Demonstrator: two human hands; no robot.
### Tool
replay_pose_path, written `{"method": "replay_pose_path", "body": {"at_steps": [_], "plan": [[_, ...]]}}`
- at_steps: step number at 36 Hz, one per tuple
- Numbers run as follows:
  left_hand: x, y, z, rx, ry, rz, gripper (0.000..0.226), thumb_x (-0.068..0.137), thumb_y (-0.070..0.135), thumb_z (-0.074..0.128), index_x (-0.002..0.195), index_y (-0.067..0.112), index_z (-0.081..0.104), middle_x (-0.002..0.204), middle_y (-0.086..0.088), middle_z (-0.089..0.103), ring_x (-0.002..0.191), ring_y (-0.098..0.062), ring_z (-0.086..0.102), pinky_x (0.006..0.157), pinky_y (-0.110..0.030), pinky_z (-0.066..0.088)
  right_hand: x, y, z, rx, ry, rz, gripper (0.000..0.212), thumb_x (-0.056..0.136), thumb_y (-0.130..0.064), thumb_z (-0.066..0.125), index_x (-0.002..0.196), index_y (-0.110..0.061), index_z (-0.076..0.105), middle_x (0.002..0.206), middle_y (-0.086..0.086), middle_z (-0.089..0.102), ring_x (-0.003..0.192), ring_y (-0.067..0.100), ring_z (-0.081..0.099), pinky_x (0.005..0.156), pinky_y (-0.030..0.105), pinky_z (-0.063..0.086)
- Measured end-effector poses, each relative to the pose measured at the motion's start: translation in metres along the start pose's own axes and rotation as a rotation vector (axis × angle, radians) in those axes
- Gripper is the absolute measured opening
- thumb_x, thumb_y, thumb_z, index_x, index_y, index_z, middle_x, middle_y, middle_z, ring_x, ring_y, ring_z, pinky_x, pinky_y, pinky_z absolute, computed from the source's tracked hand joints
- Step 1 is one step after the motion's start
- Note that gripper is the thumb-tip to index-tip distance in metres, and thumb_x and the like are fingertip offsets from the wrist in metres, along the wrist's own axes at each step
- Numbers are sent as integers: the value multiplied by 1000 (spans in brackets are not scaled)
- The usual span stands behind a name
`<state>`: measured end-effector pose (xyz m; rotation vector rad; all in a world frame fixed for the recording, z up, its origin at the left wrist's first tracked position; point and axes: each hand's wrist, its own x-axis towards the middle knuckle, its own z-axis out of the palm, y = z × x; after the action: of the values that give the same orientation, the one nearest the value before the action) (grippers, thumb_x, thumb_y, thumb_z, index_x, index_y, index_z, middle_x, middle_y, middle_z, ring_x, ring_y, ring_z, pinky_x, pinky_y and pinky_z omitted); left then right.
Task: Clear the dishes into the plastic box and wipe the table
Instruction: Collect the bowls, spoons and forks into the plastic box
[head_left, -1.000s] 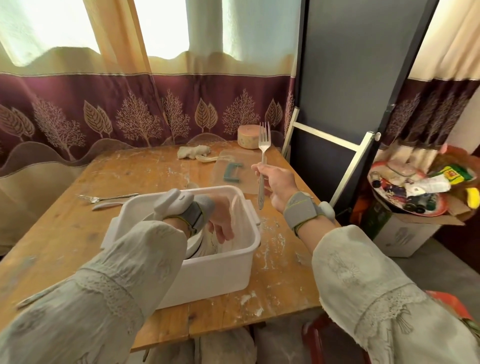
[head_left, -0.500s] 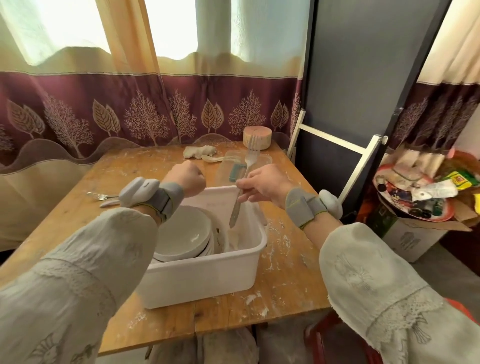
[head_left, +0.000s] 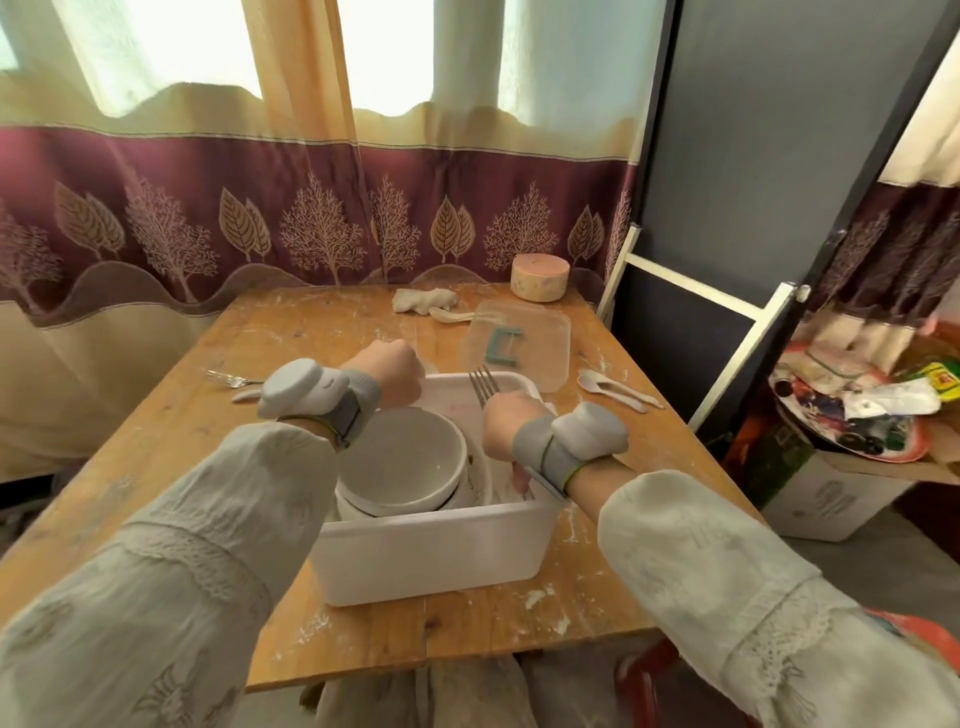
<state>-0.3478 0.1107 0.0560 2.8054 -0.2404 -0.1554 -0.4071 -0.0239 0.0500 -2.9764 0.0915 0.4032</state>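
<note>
A white plastic box (head_left: 431, 556) stands on the wooden table (head_left: 597, 603) in front of me. Stacked white bowls (head_left: 400, 462) fill its left side. My right hand (head_left: 506, 431) is down inside the box on the right and grips a metal fork (head_left: 483, 387), tines pointing up and away. My left hand (head_left: 389, 371) hovers over the box's far left rim with the fingers curled; its palm side is hidden, so I cannot tell whether it holds anything. A crumpled cloth (head_left: 423, 300) lies at the table's far edge.
A clear lid with a teal handle (head_left: 514, 348) lies beyond the box. White spoons (head_left: 618, 389) lie to the right, a fork and spoon (head_left: 234, 382) to the left. A round wooden block (head_left: 540, 277) sits at the back. A cluttered cardboard box (head_left: 831, 499) stands on the floor at right.
My right hand brought the fork from upright above the table down into the box's right side. My left hand came out of the box and rose over its far rim.
</note>
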Motion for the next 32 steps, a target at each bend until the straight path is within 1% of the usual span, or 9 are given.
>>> {"method": "replay_pose_path", "body": {"at_steps": [4,11,15,20,24,26,28,30,32], "plan": [[1,-3,0,-3,-19,11,40,88,4,39,119,1,63,107,-11,65,97,-29,62,85,-31,51,-3,-3,0,-76,-90,-64,32,99,-7,38,126,5,51,132,17,53,122,28,52,104,32,34],[-8,-2,-3,-2,-48,42,43,89,-2,35,126,3,59,126,-16,59,98,-24,57,95,-31,47,-3,-3,11,-179,-175,-108,31,97,-10,44,124,2,54,129,18,54,121,31,51,97,37,40],[-11,-2,-5,-20,-47,51,48,90,-4,34,131,10,55,131,-11,56,114,-27,57,96,-28,45,1,-6,14,-190,-224,-21,37,100,-7,34,134,5,43,141,16,44,130,25,42,106,21,15],[-15,-7,-4,-24,-55,64,53,91,-3,33,138,16,46,137,-6,52,113,-24,57,89,-23,45,-5,-9,4,-187,-146,-66,33,99,-6,37,128,4,49,134,14,53,122,25,52,99,28,37],[-15,-19,-8,58,-42,55,52,92,1,36,138,22,47,134,-6,55,111,-25,58,91,-27,46,-13,-9,-9,-120,-68,-56,29,98,-5,39,122,3,53,130,14,55,119,26,54,96,30,41],[-16,-29,-13,66,-48,37,51,91,1,35,135,21,51,133,-5,55,115,-25,56,98,-30,44,-13,-10,-14,-116,-24,-70,22,98,-7,38,99,-1,59,121,15,61,110,26,60,89,31,47],[-20,-41,-20,52,-46,17,50,90,0,34,130,20,56,132,-3,57,117,-24,55,101,-30,42,-9,-16,-18,-81,53,-73,23,95,-10,42,77,-4,57,93,11,69,83,23,65,72,29,53],[-24,-55,-24,33,-30,-3,49,90,0,34,126,19,60,130,-2,59,116,-24,55,101,-30,42,-5,-25,-21,-23,125,-70,19,91,-14,47,85,-4,63,75,5,67,71,21,65,67,30,53],[-31,-70,-29,7,-20,-25,46,91,1,35,124,17,62,129,-2,59,115,-24,55,101,-30,42,-4,-41,-21,0,202,-94,21,92,-20,49,100,-7,63,91,7,65,88,26,64,70,29,47]]}}
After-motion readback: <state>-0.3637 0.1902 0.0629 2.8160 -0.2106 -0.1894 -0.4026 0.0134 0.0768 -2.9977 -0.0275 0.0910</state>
